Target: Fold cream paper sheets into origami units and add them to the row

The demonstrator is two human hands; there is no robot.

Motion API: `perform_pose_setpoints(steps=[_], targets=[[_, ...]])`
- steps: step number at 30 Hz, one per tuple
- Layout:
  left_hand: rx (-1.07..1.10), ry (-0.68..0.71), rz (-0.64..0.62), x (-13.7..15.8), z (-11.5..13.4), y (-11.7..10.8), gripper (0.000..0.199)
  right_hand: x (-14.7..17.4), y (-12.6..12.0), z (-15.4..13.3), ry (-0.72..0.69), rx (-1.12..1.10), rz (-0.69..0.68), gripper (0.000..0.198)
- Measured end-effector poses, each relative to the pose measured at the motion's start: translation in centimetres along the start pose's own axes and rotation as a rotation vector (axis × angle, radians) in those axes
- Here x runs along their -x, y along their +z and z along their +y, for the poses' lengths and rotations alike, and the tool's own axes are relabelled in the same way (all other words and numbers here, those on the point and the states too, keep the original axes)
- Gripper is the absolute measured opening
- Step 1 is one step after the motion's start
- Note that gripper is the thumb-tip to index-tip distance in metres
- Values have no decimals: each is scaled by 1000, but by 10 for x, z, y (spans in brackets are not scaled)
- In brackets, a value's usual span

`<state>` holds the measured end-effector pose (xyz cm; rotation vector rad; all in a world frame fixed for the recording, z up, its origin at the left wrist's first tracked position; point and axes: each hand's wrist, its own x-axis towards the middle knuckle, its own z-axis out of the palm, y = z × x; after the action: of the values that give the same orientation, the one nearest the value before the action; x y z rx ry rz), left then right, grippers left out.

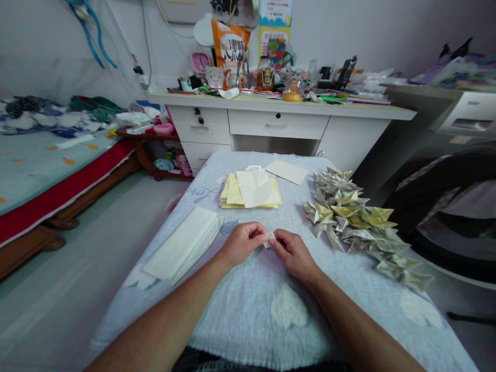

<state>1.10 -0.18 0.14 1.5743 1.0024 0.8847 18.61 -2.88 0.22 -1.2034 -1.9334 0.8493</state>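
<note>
A small piece of folded white paper (268, 239) is pinched between my two hands, low over the cloth-covered table. My left hand (246, 242) grips its left side with thumb and fingers. On its right side, my right hand (291, 251) has fingers and thumb closed on it. Most of the paper is hidden behind the fingertips. Beyond my hands lies a stack of yellow paper sheets (231, 192), topped by a creased white sheet (258, 188). Several folded paper shapes (349, 209), white and yellow, are gathered in rows to the right.
A pile of long white paper (184, 242) lies left of my hands. A beige card (287, 171) rests at the table's far edge. The table has a pale blue patterned cloth (248, 310). Behind stands a cluttered white desk (279, 125); a washing machine (465, 119) is at right, a bed (58, 165) at left.
</note>
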Motion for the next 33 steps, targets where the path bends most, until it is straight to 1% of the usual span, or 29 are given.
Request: perform_pose_setpoints(steps=[5, 10, 13, 18, 21, 28, 30, 33], targets=[[53, -3, -25, -1, -1, 2, 21, 0, -1, -1, -3, -13, 6, 26], [34, 47, -1, 0, -1, 5, 12, -1, -1, -1, 15, 12, 21, 26], [-43, 70, 16, 1, 1, 6, 8, -1, -1, -1, 31, 61, 32, 25], [-232, 108, 40, 4, 4, 6, 4, -4, 0, 1, 34, 256, 98, 18], [-319, 101, 38, 4, 4, 7, 4, -4, 0, 3, 34, 333, 94, 16], [-461, 102, 23, 4, 4, 9, 11, -3, 1, 2, 76, 418, 74, 17], [-516, 119, 20, 4, 3, 9, 13, -4, 2, 1, 95, 465, 73, 16], [-587, 186, 52, 3, 0, 9, 11, -4, 5, 2, 109, 528, 74, 13]])
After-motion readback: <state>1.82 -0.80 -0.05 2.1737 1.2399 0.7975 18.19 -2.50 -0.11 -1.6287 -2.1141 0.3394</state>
